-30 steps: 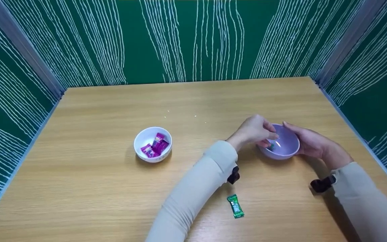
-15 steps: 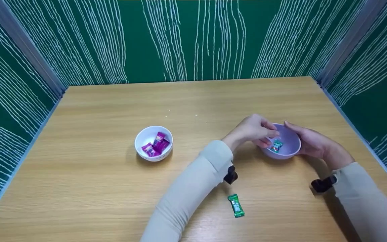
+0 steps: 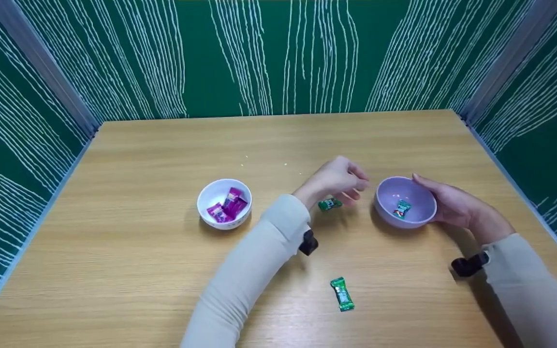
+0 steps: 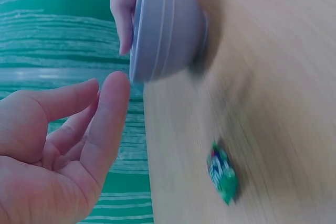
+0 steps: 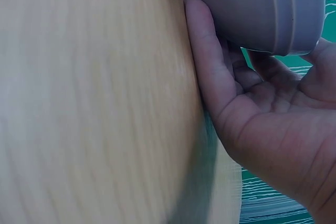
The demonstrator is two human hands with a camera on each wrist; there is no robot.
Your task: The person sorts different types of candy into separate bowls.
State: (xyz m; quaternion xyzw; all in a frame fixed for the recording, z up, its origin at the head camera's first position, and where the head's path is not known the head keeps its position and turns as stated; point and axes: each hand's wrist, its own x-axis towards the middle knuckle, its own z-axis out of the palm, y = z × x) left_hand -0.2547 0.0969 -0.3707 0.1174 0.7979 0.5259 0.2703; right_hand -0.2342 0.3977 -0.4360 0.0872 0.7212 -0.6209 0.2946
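My left hand hovers between the two bowls with nothing in its loosely bent fingers; the left wrist view shows its thumb and fingertips near the purple bowl's rim. Just below that hand, a green-wrapped candy lies on the table, partly covered by it in the head view. The purple bowl stands upright at the right, with one green-wrapped candy inside. My right hand holds this bowl from its right side, thumb at the rim and fingers against the outer wall.
A white bowl with several pink-purple wrapped candies stands left of centre. Another green-wrapped candy lies nearer the front of the wooden table. Small white specks dot the tabletop farther back. Green walls with white lines enclose it.
My left hand has drawn out of the purple bowl and moved left. The green candy in the bowl now shows fully, and one on the table has come into view. My right hand keeps its hold.
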